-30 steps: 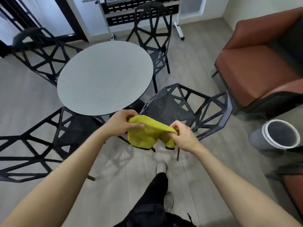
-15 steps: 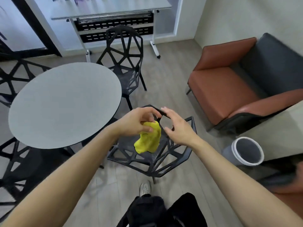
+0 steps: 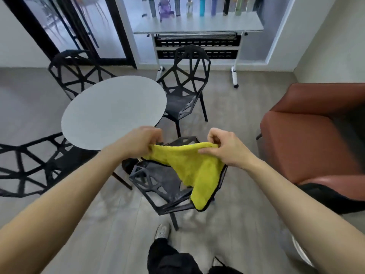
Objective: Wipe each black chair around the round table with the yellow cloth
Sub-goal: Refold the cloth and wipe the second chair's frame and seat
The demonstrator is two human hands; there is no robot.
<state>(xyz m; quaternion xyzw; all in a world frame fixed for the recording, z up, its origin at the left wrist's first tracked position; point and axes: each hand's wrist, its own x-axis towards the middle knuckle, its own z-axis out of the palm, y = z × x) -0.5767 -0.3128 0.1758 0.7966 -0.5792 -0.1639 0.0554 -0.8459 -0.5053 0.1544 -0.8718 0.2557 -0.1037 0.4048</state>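
The yellow cloth (image 3: 194,169) hangs spread between my two hands, above the nearest black chair (image 3: 158,182). My left hand (image 3: 141,142) pinches its left corner and my right hand (image 3: 225,148) pinches the top edge on the right. The cloth's lower end droops over the chair's right side. The grey round table (image 3: 112,113) stands just left of my hands. Three more black chairs surround it: one at the back right (image 3: 185,86), one at the back left (image 3: 73,72) and one at the left (image 3: 29,165).
A rust-red armchair (image 3: 308,133) stands to the right. A long white table on wheels (image 3: 197,26) with several bottles lines the far wall. My shoe (image 3: 162,231) and dark trouser leg are on the grey floor below the near chair.
The cloth was bunched in my left hand half a second ago. Now both hands hold it stretched out wide. The view has tilted up, showing the far wall.
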